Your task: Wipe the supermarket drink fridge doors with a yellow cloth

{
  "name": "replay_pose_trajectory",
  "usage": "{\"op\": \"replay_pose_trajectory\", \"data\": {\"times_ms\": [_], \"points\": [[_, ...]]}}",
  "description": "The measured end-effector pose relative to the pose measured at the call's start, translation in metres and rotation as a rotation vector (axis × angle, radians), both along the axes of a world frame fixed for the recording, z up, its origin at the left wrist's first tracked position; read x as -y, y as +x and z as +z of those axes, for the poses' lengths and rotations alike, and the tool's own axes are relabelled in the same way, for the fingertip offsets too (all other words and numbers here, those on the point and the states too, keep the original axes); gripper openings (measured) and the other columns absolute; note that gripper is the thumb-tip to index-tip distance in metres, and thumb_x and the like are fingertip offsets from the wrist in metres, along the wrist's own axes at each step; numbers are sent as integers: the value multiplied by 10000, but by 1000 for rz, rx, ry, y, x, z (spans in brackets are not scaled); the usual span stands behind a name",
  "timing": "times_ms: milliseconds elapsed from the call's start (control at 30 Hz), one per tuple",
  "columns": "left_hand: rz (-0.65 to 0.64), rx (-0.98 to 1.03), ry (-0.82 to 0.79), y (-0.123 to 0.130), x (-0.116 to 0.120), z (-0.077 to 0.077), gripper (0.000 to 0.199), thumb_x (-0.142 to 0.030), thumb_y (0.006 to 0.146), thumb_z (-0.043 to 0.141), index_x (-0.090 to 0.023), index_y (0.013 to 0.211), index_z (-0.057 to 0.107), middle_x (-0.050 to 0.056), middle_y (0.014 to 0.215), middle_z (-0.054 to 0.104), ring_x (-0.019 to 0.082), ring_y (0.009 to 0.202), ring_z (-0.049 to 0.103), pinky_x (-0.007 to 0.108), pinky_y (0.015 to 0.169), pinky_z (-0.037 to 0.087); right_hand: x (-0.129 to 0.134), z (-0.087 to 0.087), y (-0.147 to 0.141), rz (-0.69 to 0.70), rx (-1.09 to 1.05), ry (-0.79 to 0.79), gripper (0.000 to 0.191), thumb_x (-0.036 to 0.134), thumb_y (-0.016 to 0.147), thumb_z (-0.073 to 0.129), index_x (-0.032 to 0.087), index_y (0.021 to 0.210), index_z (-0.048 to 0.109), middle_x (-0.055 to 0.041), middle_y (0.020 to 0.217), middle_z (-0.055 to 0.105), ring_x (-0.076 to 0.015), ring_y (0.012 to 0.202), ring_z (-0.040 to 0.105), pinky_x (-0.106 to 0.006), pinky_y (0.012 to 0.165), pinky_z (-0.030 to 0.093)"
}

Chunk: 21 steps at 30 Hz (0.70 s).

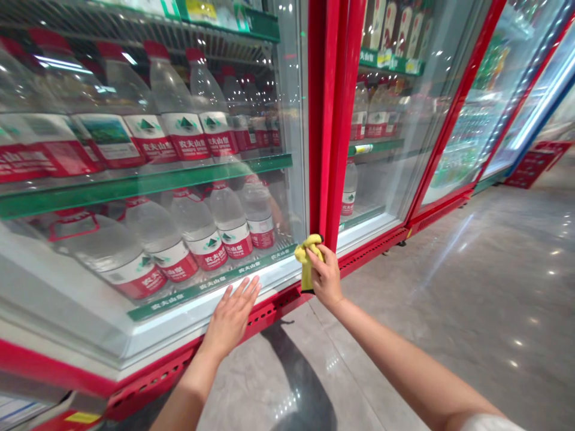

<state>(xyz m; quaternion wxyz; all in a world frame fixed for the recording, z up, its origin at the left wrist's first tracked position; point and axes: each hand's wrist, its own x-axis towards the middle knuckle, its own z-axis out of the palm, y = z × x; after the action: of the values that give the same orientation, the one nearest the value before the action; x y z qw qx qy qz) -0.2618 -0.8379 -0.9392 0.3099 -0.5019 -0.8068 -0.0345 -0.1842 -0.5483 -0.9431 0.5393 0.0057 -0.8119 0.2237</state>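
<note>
My right hand (327, 276) grips a bunched yellow cloth (306, 270) with dark edging. It holds the cloth against the lower corner of the fridge's glass door (287, 209), beside the red upright frame (320, 149). Flat against the bottom of the same door lies my left hand (234, 314), fingers stretched out and holding nothing. Behind the glass stand several water bottles (211, 254) with red and white labels. More bottles of the same kind (186, 131) fill the shelf above.
To the right, a second red-framed fridge (386, 173) holds bottles on its shelves, with further glass-fronted fridges (471, 137) beyond. A vented red base (274, 305) runs below the doors. Shiny grey floor (449, 305) stretches out on the right. A red box-like stand (534, 164) is farther back.
</note>
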Motion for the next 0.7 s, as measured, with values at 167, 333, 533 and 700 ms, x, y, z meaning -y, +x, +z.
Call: {"op": "replay_pose_trajectory", "data": {"times_ms": [167,333,533,700], "points": [[5,-26,-36,0,3,3,703,-56,861,419,-218,1545,398,47,1581,430,198,1516,308,425,1260,213,33,-10,-35,1,65,-191,787,33,855,437,280,1588,293,-106,1662,252,-257,1540,247,-500,1191,372],[4,-16,-48,3,9,4,700,-84,865,435,-212,1552,387,62,1589,418,209,1521,298,436,1259,219,64,-75,-38,66,178,-347,898,-31,821,411,274,1623,146,-119,1697,154,-269,1565,118,-558,1208,308],[5,-22,-39,3,17,3,678,-92,871,438,-210,1538,413,66,1584,427,215,1518,306,440,1260,212,55,-23,-44,70,118,-256,954,-33,767,417,272,1625,132,-71,1710,80,-261,1569,79,-546,1240,256],[6,-39,-56,1,22,3,699,-78,867,427,-211,1552,386,71,1590,416,224,1517,307,451,1254,225,47,-29,-49,-1,119,-287,926,-16,772,423,252,1621,170,-83,1705,124,-263,1572,58,-569,1245,232]]}}
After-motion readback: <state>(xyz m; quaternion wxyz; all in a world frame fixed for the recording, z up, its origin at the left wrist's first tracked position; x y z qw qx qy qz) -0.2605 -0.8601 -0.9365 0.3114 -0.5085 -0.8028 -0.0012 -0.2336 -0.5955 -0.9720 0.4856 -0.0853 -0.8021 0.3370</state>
